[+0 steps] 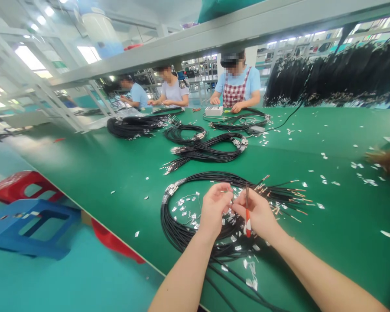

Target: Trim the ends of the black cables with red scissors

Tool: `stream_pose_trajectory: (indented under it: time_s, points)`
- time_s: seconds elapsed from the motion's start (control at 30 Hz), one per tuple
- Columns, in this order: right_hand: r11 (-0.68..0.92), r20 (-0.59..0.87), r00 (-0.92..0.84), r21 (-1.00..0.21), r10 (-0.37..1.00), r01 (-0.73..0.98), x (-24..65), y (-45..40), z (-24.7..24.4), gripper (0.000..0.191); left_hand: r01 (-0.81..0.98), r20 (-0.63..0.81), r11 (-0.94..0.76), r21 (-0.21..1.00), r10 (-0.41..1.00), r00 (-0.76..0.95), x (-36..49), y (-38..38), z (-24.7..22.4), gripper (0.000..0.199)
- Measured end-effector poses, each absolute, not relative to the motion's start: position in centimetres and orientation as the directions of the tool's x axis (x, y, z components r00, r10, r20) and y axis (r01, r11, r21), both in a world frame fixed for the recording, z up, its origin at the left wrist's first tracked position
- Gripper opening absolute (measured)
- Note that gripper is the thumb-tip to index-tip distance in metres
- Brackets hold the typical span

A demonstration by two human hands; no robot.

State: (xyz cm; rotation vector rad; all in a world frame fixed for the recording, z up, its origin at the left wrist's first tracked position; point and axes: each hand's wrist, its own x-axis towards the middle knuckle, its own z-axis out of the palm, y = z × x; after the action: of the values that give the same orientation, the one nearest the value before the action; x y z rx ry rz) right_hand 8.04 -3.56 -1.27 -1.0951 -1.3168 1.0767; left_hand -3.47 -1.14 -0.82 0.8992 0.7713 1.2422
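My left hand [216, 208] is closed in a pinch above a coiled bundle of black cables [169, 214]. What its fingertips hold is too small to make out. Close beside it, almost touching, my right hand [260, 212] is closed around a slim tool [248, 223] with an orange-red handle and a dark metal end pointing up. Stripped cable ends [292, 195] with coppery tips fan out to the right of my hands. Silvery connectors [171, 189] gather on the coil's left side. Bits of foil [182, 202] lie inside the loop.
More black cable coils [221, 149] lie further back on the green table [117, 216], with foil scraps scattered right. Across it sits a person in a checked apron [235, 91] by a grey box [213, 111]; two others work left. Stools [29, 227] stand beside the table's left edge.
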Motion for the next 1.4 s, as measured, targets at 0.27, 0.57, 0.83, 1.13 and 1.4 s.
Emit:
stream_pose_trajectory:
  time_s: [0.27, 0.57, 0.83, 1.13, 1.4]
  points:
    - [0.018, 0.044, -0.133, -0.981, 0.99, -0.191, 9.0, -3.5, -1.2, 0.032, -0.485, 0.004, 0.124, 0.866, 0.967, 0.255, -3.7, -0.6, -1.1, 0.011]
    - [0.034, 0.037, -0.02, -0.99, 0.999, -0.136, 9.2, -3.2, -2.1, 0.031, -0.574, -0.058, 0.215, 0.79, 0.959, 0.279, -2.6, -1.1, -1.6, 0.016]
    - [0.041, 0.04, 0.019, -0.998, 0.999, -0.056, 9.8, -2.8, -2.8, 0.03, -0.527, -0.054, 0.192, 0.828, 0.963, 0.266, -2.1, -1.5, -1.6, 0.012]
    - [0.137, 0.214, 0.151, -0.903, 0.965, 0.407, 13.5, -4.3, 1.7, 0.03, -0.613, -0.105, 0.378, 0.694, 0.895, 0.433, -2.4, -1.8, -1.3, 0.014]
    - [0.26, 0.2, -0.166, -0.702, 0.966, 0.663, 12.0, -7.9, 3.3, 0.025, -0.584, -0.066, 0.273, 0.764, 0.934, 0.35, -2.3, -2.3, -1.2, 0.011]
